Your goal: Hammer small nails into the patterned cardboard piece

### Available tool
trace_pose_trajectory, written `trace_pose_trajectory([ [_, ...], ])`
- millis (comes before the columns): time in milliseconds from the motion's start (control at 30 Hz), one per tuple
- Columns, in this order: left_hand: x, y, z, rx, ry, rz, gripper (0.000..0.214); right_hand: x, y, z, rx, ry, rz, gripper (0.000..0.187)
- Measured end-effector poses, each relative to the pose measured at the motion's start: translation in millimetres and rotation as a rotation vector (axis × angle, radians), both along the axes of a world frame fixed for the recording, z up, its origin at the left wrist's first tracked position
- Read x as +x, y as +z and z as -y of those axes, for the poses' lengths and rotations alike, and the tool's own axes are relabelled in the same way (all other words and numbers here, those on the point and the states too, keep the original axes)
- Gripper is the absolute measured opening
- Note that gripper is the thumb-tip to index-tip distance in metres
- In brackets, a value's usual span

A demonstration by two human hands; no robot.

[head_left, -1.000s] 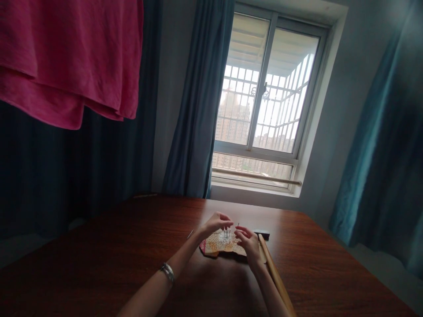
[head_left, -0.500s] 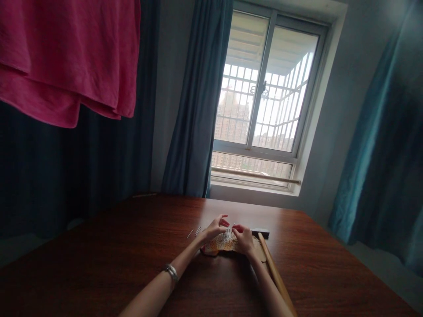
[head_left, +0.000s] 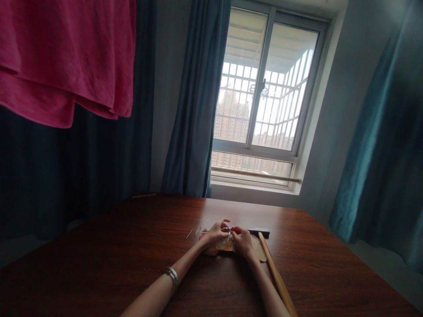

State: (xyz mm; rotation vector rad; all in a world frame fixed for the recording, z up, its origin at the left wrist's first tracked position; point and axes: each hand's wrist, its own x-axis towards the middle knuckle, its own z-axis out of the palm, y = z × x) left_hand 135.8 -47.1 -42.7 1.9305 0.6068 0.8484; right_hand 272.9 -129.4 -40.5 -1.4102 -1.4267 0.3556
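Both of my hands meet over a small speckled pad (head_left: 228, 245) with a pink edge, lying on the brown wooden table (head_left: 115, 259). My left hand (head_left: 218, 230) has its fingers curled in a pinch above the pad. My right hand (head_left: 240, 239) is pinched too, its fingertips touching those of the left. Thin metal needles stand in the pad between the fingers; what each pinch holds is too small to make out. A silver bracelet (head_left: 172, 276) sits on my left wrist.
Loose needles (head_left: 194, 231) lie on the table left of the pad. A long wooden stick (head_left: 276, 277) runs along my right forearm, and a small dark block (head_left: 261, 231) lies behind it. A pink cloth (head_left: 66, 57) hangs at upper left; a window (head_left: 261, 101) with blue curtains faces me.
My hands have closed in on each other and dropped onto the pad, which they now partly cover. The view has shifted slightly.
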Motion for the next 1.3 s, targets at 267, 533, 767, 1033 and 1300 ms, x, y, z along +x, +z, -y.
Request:
trace_pose_trajectory([
  [267,6,-3.1,1,0.076,0.089,-0.073,0.026,0,-2.2,3,-0.015,-0.024,0.131,0.021],
  [533,6,-1.0,7,0.104,0.111,-0.082,0.032,-2,-3.4,6,-0.061,-0.089,0.21,0.018],
  [767,8,-3.1,5,0.1,0.121,-0.074,0.031,-3,5.5,9,-0.119,-0.108,0.231,0.019],
  [1033,8,-4.4,7,0.025,0.142,-0.042,0.025,46,28.2,87,-0.399,-0.449,0.609,0.037],
  [1300,8,-0.7,10,0.028,0.158,-0.064,0.025,47,4.4,147,-0.582,-0.584,0.828,0.029],
])
